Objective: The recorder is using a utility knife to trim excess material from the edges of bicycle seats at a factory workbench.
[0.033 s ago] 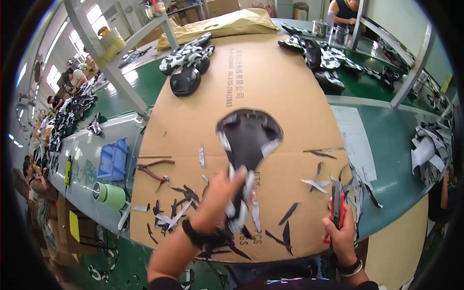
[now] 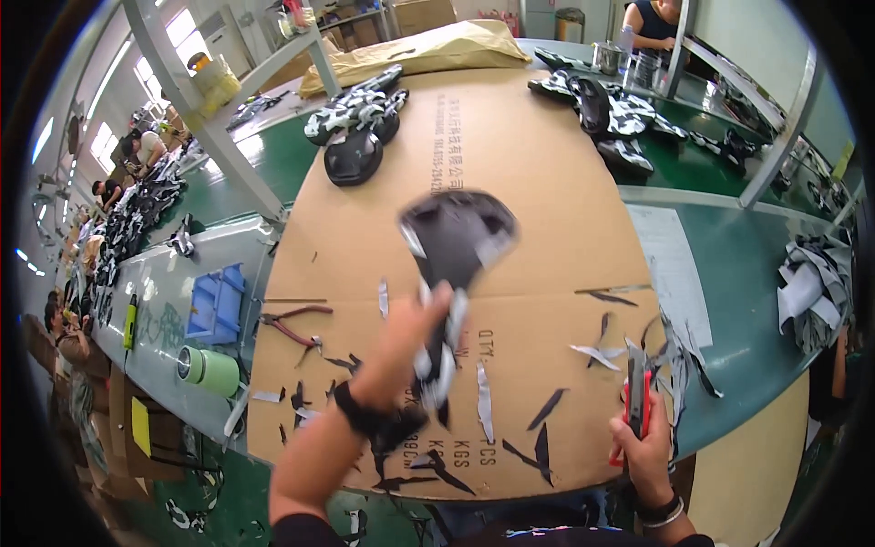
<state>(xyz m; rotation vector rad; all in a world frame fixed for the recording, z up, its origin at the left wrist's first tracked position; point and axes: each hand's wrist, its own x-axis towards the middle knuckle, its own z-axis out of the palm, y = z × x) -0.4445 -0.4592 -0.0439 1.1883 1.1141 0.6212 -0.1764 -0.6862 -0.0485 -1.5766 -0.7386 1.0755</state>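
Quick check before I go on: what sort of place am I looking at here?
Most likely a factory assembly floor for bicycle saddles. The left hand holds a black saddle over a cardboard sheet strewn with trimmed scraps, more saddles are piled behind, and other workers sit along green benches.

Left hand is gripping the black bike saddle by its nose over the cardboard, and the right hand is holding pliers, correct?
Not quite. In the head view the right hand holds a red utility knife, not pliers; the pliers lie on the cardboard. The left hand does grip the black bike saddle by its nose.

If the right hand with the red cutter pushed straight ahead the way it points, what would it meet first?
Probably the loose trimmed scraps on the cardboard sheet just beyond the utility knife in the right hand; depth is unclear.
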